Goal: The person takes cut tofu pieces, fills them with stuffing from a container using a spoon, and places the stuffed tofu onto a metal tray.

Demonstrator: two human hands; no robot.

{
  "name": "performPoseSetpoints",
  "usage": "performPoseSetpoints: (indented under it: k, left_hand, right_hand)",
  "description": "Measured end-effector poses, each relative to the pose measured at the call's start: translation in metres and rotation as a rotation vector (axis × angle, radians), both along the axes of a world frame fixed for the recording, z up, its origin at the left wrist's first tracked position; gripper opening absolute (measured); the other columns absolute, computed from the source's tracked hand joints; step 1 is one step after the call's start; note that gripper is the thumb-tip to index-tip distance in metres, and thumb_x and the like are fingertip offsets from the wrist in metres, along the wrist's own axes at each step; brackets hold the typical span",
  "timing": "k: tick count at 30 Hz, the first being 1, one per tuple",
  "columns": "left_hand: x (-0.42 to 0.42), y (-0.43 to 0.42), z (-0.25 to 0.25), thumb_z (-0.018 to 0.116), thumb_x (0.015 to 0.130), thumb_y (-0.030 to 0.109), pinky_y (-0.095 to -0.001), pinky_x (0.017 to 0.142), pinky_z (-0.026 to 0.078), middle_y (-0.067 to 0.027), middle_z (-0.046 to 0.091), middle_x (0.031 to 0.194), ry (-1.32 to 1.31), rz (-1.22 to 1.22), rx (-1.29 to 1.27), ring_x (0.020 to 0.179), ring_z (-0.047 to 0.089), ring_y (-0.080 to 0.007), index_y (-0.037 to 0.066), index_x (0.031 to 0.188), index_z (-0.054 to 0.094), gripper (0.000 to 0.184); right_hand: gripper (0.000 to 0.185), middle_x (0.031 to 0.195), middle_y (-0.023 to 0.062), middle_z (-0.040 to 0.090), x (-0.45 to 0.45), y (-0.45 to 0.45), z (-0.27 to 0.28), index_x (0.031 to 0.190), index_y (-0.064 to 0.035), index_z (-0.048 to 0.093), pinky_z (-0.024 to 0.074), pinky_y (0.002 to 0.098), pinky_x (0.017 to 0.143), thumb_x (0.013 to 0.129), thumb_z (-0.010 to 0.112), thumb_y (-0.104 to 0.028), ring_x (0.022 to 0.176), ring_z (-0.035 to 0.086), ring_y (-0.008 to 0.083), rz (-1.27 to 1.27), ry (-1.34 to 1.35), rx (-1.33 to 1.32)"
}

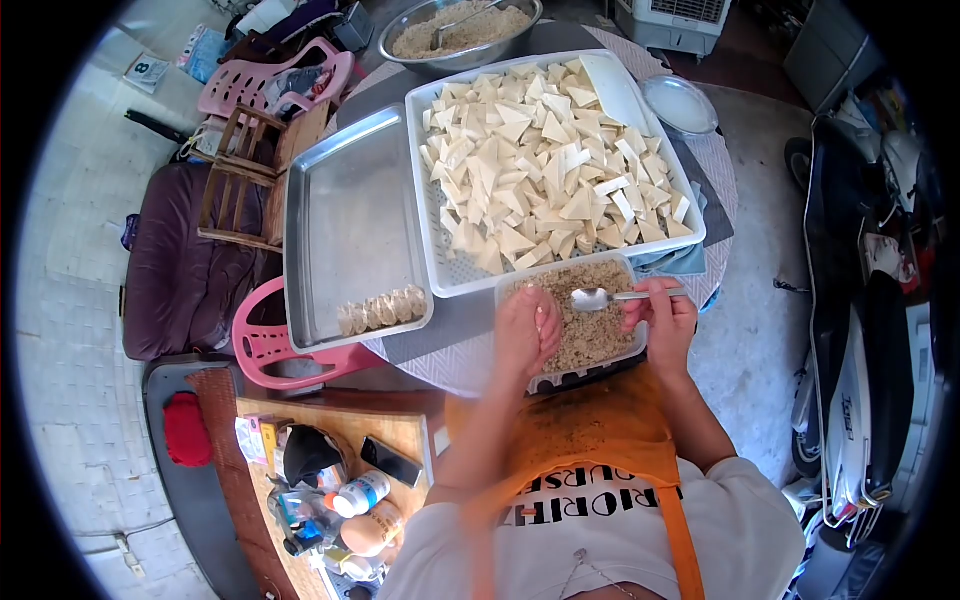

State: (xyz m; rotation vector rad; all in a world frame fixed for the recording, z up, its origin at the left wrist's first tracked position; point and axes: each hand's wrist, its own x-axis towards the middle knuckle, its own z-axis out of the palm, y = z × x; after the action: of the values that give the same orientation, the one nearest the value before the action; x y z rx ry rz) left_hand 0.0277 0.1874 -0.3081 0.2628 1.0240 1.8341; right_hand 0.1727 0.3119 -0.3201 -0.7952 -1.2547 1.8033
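Observation:
In my right hand (668, 315) is a metal spoon (592, 299), held by its handle with the bowl over a plastic container (640, 345) of crumbly brown filling (585, 335). My left hand (530, 328) is closed over the left side of that container; whatever it holds is hidden by the fingers. Beyond both hands, a white perforated basket (455, 283) is heaped with pale triangular tofu pieces (540, 160). A metal tray (350, 220) lies to the left, with a short row of filled pieces (382, 311) along its near edge.
At the back, a steel bowl (530, 32) holds more crumbly filling and a utensil. A plate (680, 105) sits right of the basket. Pink chairs (262, 340) stand left of the round table. A wooden side table (425, 440) carries a phone (391, 461) and bottles. A motorbike (860, 400) is at right.

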Motion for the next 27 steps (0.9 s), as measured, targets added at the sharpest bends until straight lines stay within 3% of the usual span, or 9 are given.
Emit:
performPoseSetpoints:
  k: [3,6,9,15,19,21,24,27]
  left_hand:
    - [-0.002,0.008,-0.008,0.026,0.099,0.042,-0.024,0.04,0.034,-0.0043,0.045,0.061,-0.113,0.05,0.154,0.047,0.041,-0.0123,0.004,0.081,0.051,0.048]
    - [0.004,0.012,0.01,0.016,0.097,0.051,-0.0271,0.053,0.041,-0.0054,0.048,0.074,-0.162,0.13,-0.014,0.062,0.046,-0.0136,0.001,0.107,0.052,0.063]
    - [0.002,0.01,-0.007,0.014,0.097,0.053,-0.0281,0.06,0.043,-0.0062,0.051,0.084,-0.063,0.055,0.051,0.069,0.047,-0.0137,0.001,0.125,0.045,0.066]
    - [0.0,0.003,-0.019,0.006,0.097,0.052,-0.0281,0.065,0.041,-0.0067,0.054,0.089,0.339,-0.106,-0.221,0.073,0.048,-0.0158,0.006,0.115,0.051,0.066]
    - [0.005,0.004,-0.015,0.008,0.097,0.052,-0.0274,0.065,0.041,-0.0064,0.055,0.089,0.226,-0.016,-0.15,0.071,0.047,-0.0147,0.007,0.11,0.051,0.064]
    - [0.006,0.004,-0.015,0.014,0.096,0.054,-0.0247,0.06,0.039,-0.0058,0.054,0.087,0.229,0.003,-0.14,0.065,0.046,-0.0128,0.006,0.11,0.049,0.061]
    - [0.005,0.002,-0.01,0.006,0.097,0.051,-0.0302,0.071,0.043,-0.0061,0.053,0.097,0.261,-0.03,-0.175,0.08,0.049,-0.0164,0.008,0.108,0.053,0.065]
    - [0.001,0.0,-0.008,0.006,0.096,0.053,-0.0299,0.071,0.043,-0.0068,0.053,0.102,0.192,-0.04,-0.192,0.086,0.048,-0.0165,0.009,0.109,0.053,0.066]
  right_hand:
    - [0.023,0.068,0.0107,0.062,0.002,0.002,0.004,0.091,0.0009,0.058,0.0506,0.0266,0.048,0.095,0.047,-0.019,0.05,0.056,0.0133,-0.013,0.033,-0.005]
    - [0.022,0.069,0.0106,0.062,0.004,0.004,0.007,0.092,0.0003,0.058,0.0503,0.0264,0.048,0.095,0.047,-0.019,0.051,0.056,0.0136,-0.003,0.113,-0.022]
    - [0.021,0.069,0.0109,0.062,0.001,0.002,0.014,0.093,0.0003,0.057,0.0483,0.0254,0.047,0.095,0.045,-0.017,0.049,0.055,0.0135,0.011,0.118,-0.04]
    - [0.018,0.075,0.0089,0.063,-0.013,-0.019,0.026,0.096,0.002,0.058,0.0501,0.0233,0.051,0.094,0.048,-0.013,0.057,0.06,0.0112,0.183,0.009,0.117]
    - [0.014,0.076,0.0085,0.063,-0.016,-0.024,0.044,0.088,0.0045,0.061,0.0519,0.0216,0.055,0.091,0.05,-0.004,0.063,0.063,0.0112,0.206,-0.22,0.547]
    - [0.013,0.076,0.0093,0.063,-0.016,-0.025,0.044,0.088,0.0046,0.061,0.0517,0.0223,0.054,0.09,0.051,-0.003,0.062,0.064,0.0119,0.189,-0.2,0.552]
    - [0.012,0.076,0.0101,0.063,-0.008,-0.019,0.041,0.087,0.0048,0.061,0.0513,0.023,0.053,0.09,0.051,-0.002,0.062,0.064,0.0126,0.251,-0.122,0.504]
    - [0.012,0.074,0.0103,0.063,-0.007,-0.018,0.041,0.086,0.0051,0.061,0.0508,0.0229,0.053,0.089,0.052,-0.001,0.061,0.064,0.0129,0.309,-0.142,0.599]
